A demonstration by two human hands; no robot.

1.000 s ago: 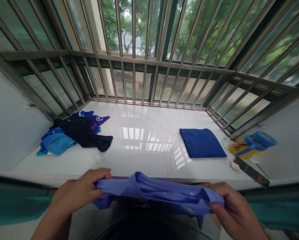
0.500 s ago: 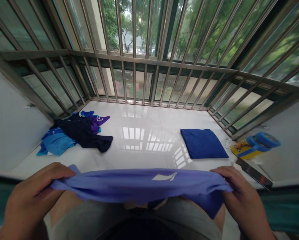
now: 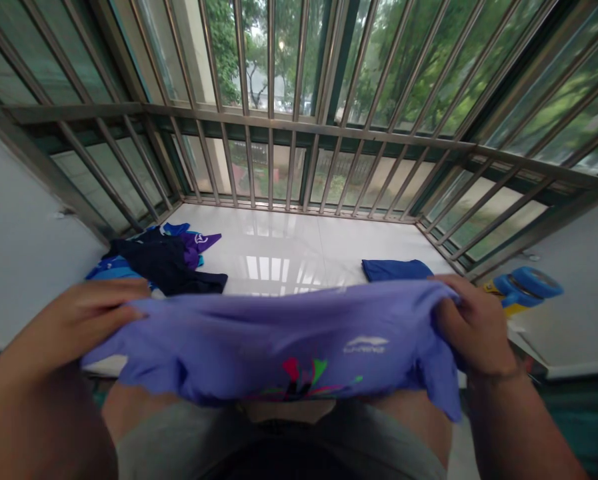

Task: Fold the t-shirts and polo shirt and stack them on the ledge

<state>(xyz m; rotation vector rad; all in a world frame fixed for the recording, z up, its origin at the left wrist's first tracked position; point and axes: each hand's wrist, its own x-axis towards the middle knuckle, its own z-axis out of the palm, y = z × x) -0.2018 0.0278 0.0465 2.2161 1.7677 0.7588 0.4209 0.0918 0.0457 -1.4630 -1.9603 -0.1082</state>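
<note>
The left hand [image 3: 63, 320] and right hand [image 3: 476, 327] clench opposite edges of a periwinkle Li-Ning T-shirt [image 3: 273, 343], holding it spread above the thighs [image 3: 409, 427], before a white tiled sill [image 3: 289, 243] bearing a heap of dark clothes [image 3: 163, 263] and a folded blue garment [image 3: 396, 270]

1. A tiled ledge [image 3: 299, 243] runs ahead of the person, with window bars [image 3: 299, 160] along its far side and trees [image 3: 229, 53] beyond them.
2. A heap of clothes [image 3: 163, 261] lies on the ledge at left, its near edge behind the left hand [image 3: 63, 320].
3. A folded cloth [image 3: 395, 269] sits on the ledge right of centre, its near part hidden behind a shirt [image 3: 279, 340].
4. A plastic object [image 3: 526, 288] rests farther right, just past the right hand [image 3: 473, 323].
5. The shirt stretches between both hands, in front of the ledge and above the person's lap [image 3: 219, 440].
</note>
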